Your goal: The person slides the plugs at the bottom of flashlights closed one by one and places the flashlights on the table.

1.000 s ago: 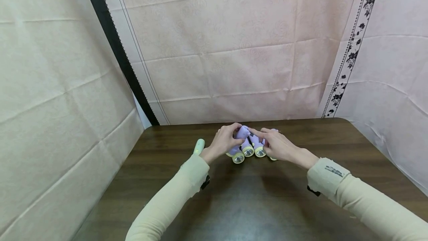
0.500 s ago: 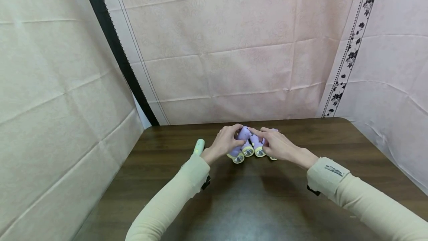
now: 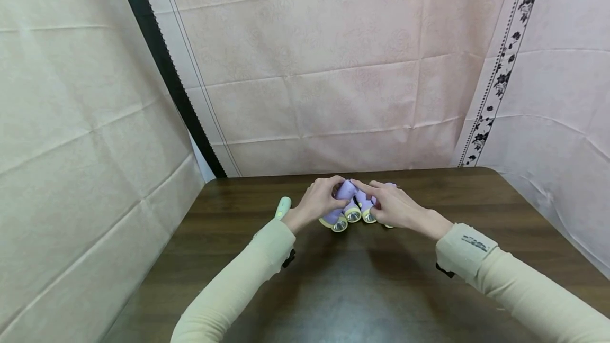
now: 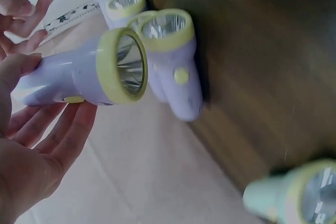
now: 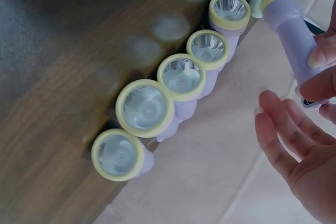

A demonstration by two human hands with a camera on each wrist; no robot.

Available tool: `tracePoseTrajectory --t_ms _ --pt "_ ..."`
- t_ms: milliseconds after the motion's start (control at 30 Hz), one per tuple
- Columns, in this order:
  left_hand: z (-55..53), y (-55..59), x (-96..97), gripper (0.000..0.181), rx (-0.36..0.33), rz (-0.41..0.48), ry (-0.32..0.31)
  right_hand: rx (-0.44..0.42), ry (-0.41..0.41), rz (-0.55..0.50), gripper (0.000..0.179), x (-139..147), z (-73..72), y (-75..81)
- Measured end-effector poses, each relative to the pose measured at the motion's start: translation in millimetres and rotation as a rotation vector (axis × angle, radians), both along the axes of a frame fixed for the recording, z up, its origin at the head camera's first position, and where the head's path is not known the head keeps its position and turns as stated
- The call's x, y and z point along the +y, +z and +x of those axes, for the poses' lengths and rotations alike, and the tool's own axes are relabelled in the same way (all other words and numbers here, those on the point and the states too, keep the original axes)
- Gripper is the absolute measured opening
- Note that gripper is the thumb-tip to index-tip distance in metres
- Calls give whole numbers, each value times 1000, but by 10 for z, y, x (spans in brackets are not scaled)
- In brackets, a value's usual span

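Observation:
My left hand (image 3: 316, 202) grips a purple flashlight (image 4: 68, 74) with a yellow rim, thumb along one side and fingers beneath its body. Its lens faces back towards me, above the table. My right hand (image 3: 395, 205) is at the tail end of this flashlight, its fingers extended and fingertips right at the tail in the head view. In the right wrist view a dark detail shows on that tail, partly covered by a finger. Below the hands, several more purple flashlights (image 5: 181, 77) lie side by side in a row, lenses towards me, partly hidden by my hands in the head view.
A mint-green flashlight (image 3: 282, 208) lies on the dark wooden table (image 3: 229, 258), left of the row and behind my left wrist. Pale cloth (image 3: 310, 94) hangs beyond the table's far edge, and more cloth (image 3: 95, 120) hangs along the left side.
The held flashlight has tilted slightly and shifted a little left with my left hand. My right hand stays at its tail with barely any movement. The row on the table has not changed.

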State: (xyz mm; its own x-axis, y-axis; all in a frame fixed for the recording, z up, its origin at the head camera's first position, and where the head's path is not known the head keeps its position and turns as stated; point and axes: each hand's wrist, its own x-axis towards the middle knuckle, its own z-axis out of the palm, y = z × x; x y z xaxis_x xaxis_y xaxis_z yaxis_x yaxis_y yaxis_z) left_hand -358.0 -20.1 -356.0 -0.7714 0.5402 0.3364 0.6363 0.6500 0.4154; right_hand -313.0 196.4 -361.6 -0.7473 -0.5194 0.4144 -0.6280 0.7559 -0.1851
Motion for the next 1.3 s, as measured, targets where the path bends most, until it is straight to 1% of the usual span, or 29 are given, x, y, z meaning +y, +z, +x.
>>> tracePoseTrajectory --t_ms 67,167,233,300,400,467,567,667,733,833,1033,1200,1300 --pt "-11 45 -52 42 34 -40 32 13 6 15 76 -18 -1 17" --pt "-50 114 -139 40 70 -99 103 26 4 22 75 -31 1 42" --pt "-92 136 -204 39 60 -123 150 11 -12 26 74 -23 2 47" --pt "-134 144 -268 39 33 -149 199 -15 -25 34 72 -15 3 48" --pt "-209 113 -339 39 -2 -184 254 -34 -31 47 69 15 -5 31" --pt "-251 84 -365 41 -8 -216 292 -28 -26 49 67 29 -9 23" --pt "-306 24 -380 43 -13 -272 344 -29 -21 45 64 49 -9 21" --pt "-350 -44 -385 44 -40 -337 388 -51 -27 48 63 59 -8 25" --pt "-376 -91 -389 43 -49 -382 410 -64 -30 48 62 67 -12 24" --pt "-410 -153 -391 37 -54 -431 427 -74 -34 47 60 74 -18 25" --pt "-473 -237 -379 20 -58 -483 432 -82 -45 50 60 102 -24 31" --pt "-517 -323 -365 18 -21 -525 459 -60 -39 49 59 123 -24 36" --pt "-517 -376 -356 16 -26 -552 470 -49 -35 44 57 134 -16 25"
